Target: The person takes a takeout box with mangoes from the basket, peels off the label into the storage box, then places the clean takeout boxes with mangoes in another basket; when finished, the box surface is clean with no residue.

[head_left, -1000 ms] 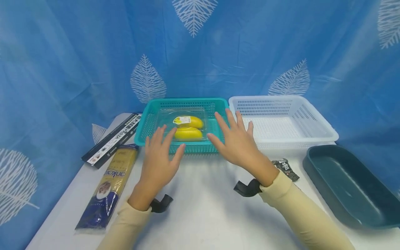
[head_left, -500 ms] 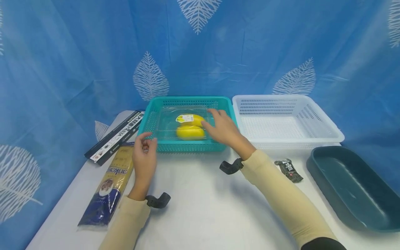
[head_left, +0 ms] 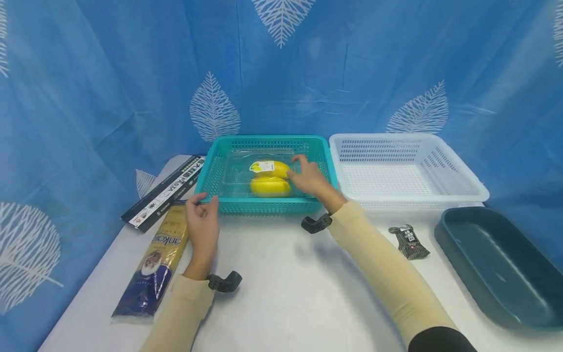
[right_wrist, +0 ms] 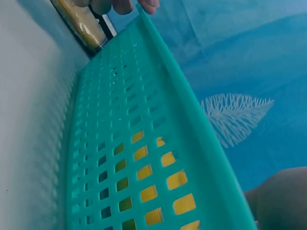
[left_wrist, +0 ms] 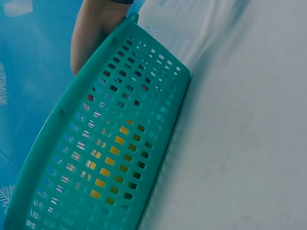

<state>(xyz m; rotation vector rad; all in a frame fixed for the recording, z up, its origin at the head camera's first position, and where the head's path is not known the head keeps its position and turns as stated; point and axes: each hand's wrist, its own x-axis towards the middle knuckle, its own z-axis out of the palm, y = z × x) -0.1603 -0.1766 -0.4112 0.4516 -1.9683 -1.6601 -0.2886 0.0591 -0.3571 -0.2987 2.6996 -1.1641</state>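
Observation:
A clear plastic box [head_left: 235, 168] with two yellow, mango-like fruits [head_left: 270, 187] and a white label lies in the teal basket [head_left: 264, 207]. My left hand [head_left: 203, 230] grips the basket's front left corner, fingers curled at the rim; in the right wrist view its fingertips [right_wrist: 122, 5] show at that corner. My right hand [head_left: 310, 178] reaches inside, bent fingers and thumb pinching the box's right end. The left wrist view shows the right hand [left_wrist: 93, 33] beyond the basket wall, its fingertips hidden.
A white basket [head_left: 409, 198] stands right of the teal one. A dark green tray [head_left: 497, 274] and a small dark packet [head_left: 411, 243] lie at right. At left are a pasta packet [head_left: 154, 266] and a long black-and-white box [head_left: 162, 193]. Blue curtain [head_left: 325, 73] hangs behind.
Both hands came down from above the basket: the left moved to its front left corner, the right into it at the clear box's right end. Over the last half second they hardly moved.

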